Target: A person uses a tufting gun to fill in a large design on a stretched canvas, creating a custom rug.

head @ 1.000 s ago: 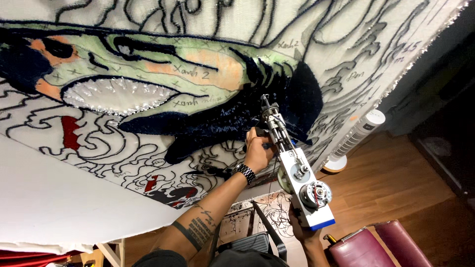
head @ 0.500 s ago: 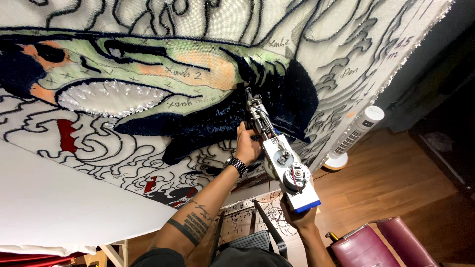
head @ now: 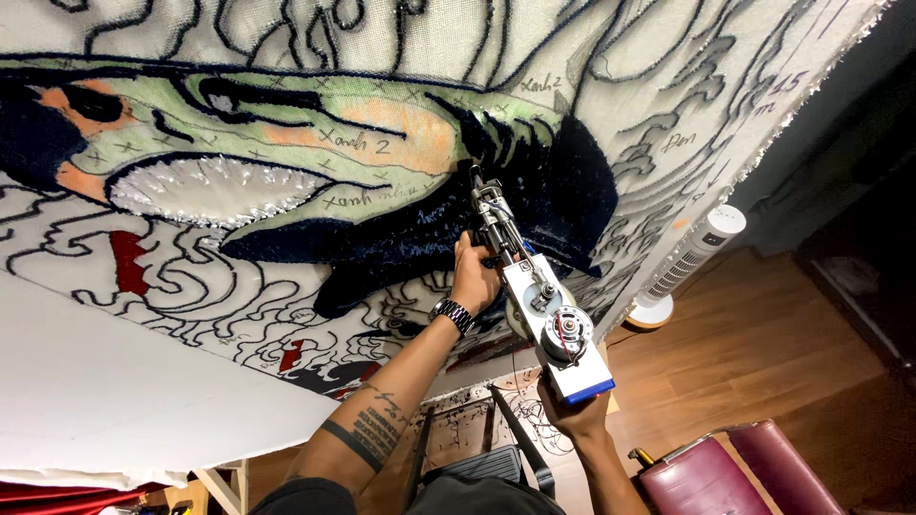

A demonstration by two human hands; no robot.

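Both hands grasped the tufting gun, left hand at its front grip, right hand beneath, needle at the navy patch on the cloth; most outlines remained unfilled.

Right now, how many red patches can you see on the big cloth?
3, all left of the hands: a tall one at far left, a small one near the lower edge, another beside it. More may be hidden.

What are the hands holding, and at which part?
Both hold the tufting gun: left hand on its front grip, right hand under its blue rear end.
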